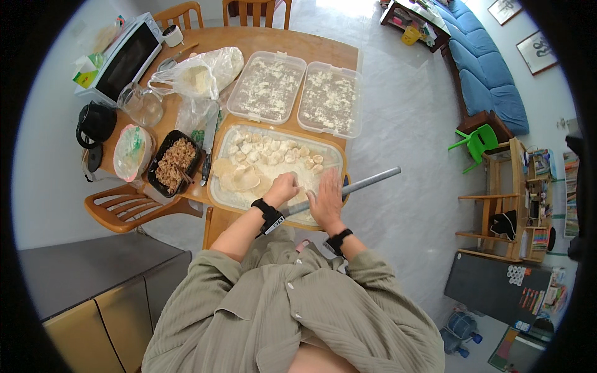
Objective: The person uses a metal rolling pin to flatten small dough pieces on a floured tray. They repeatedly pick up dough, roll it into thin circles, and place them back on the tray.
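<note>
A long grey rolling pin lies slantwise across the near right part of a floured tray and sticks out past its right rim. My right hand rests flat over the pin, fingers stretched out and thumb apart. Beside it, my left hand has its fingers curled at the edge of a small dough wrapper, partly hidden by both hands. Rolled dough wrappers overlap on the tray's left side. Several small floured dough pieces lie along its far side.
Two flour-dusted plastic containers stand beyond the tray. To the left are a knife, a black tray of filling, a covered bowl, a glass jug, a black kettle, a flour bag and a microwave.
</note>
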### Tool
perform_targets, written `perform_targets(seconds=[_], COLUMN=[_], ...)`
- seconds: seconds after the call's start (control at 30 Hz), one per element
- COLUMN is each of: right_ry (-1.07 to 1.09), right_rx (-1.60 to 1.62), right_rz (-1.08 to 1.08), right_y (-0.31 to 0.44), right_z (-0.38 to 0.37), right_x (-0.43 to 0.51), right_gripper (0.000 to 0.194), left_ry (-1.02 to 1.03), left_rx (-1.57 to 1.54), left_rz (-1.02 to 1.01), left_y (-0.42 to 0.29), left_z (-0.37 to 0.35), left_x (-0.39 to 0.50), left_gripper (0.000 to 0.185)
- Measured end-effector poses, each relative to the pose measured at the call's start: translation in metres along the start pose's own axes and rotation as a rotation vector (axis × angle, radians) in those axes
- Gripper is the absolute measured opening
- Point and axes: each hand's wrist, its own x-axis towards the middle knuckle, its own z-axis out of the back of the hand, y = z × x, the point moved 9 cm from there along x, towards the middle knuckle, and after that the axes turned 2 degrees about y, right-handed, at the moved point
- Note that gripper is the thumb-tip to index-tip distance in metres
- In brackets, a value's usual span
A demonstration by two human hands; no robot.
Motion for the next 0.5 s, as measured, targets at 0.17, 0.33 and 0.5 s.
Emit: perform_targets(seconds=[0.17, 0.33, 0.5], right_ry=[0.045, -0.011, -0.145], right_rx=[-0.008, -0.031, -0.187], right_rz=[0.042, 0.04, 0.027], right_y=[0.0, 0.003, 0.014], right_z=[0.008, -0.015, -0.016], right_x=[-0.036, 0.053, 0.102], right_gripper=[0.08, 0.082, 0.083], left_ry=[0.145, 0.097, -0.097], left_rx=[-0.324, 0.077, 0.149], left_rz=[0.127, -0.041, 0.001], left_y=[0.018, -0.005, -0.01], left_z=[0.0, 0.009, 0.014], left_x=[-0.006, -0.002, 0.009], left_gripper=[0.013, 0.017, 0.016])
